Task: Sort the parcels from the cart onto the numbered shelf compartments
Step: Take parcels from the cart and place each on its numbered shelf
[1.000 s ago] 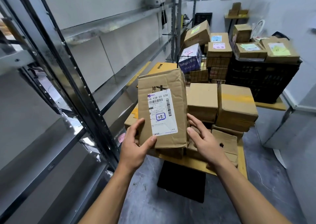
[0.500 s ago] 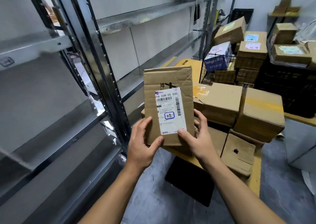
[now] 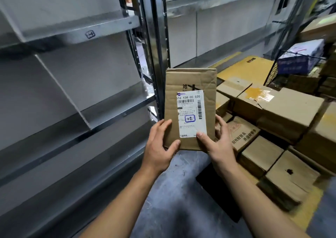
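Two hands: I see left hand (image 3: 160, 152) and right hand (image 3: 216, 147), fingers curled round the parcel (image 3: 189, 108), low down.
Cart (image 3: 307, 212): holds stacked boxes (image 3: 283, 114).
Wire basket (image 3: 272, 74): blue box (image 3: 298, 63).

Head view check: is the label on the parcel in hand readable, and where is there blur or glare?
Head view: label on the parcel is sharp, its boxed handwritten 22 legible. Head view: shelf edges at left and far-right boxes are smeared. Head view: glare on one cart box's tape.
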{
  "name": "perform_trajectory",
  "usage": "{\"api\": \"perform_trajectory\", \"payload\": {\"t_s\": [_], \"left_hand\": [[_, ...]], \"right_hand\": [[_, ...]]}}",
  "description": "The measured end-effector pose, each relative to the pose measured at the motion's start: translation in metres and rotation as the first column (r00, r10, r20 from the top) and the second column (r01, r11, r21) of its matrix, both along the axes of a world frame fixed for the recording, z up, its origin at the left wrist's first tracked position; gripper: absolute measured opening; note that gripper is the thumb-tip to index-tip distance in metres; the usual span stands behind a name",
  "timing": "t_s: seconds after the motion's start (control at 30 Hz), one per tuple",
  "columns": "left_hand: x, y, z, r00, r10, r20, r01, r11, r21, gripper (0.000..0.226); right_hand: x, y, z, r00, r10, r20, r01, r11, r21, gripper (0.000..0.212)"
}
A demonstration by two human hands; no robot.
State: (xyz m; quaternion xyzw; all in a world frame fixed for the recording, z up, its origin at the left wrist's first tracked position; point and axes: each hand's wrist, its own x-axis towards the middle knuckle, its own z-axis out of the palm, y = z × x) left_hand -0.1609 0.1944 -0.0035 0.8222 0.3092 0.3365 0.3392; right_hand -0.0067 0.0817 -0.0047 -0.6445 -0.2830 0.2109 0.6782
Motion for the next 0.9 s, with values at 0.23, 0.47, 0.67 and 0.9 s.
{"api": "perform_trajectory", "payload": {"t_s": [0.23, 0.47, 0.67, 0.9], "left_hand": [[-0.053, 0.011, 0.012, 0.987, 0.152, -0.050, -0.150, 0.988, 0.041, 0.048], [-0.157, 0.026, 0.013, 0.866, 0.313, -0.390, -0.259, 0.948, 0.187, 0.046], [-0.262, 0.025, 0.017, 0.622, 0.424, -0.658, -0.306, 0.905, 0.294, 0.046], [-0.368, -0.002, 0.024, 0.472, 0.449, -0.759, -0.360, 0.884, 0.299, 0.051]], "right_hand": [[-0.023, 0.025, -0.003, 0.991, 0.124, -0.046, -0.125, 0.992, -0.030, 0.075], [-0.080, 0.054, -0.002, 0.968, 0.247, -0.048, -0.248, 0.968, -0.033, 0.075], [-0.154, 0.065, -0.004, 0.929, 0.354, -0.103, -0.356, 0.935, 0.003, 0.071], [-0.263, 0.058, -0.007, 0.880, 0.454, -0.140, -0.453, 0.891, 0.038, 0.071]]}}
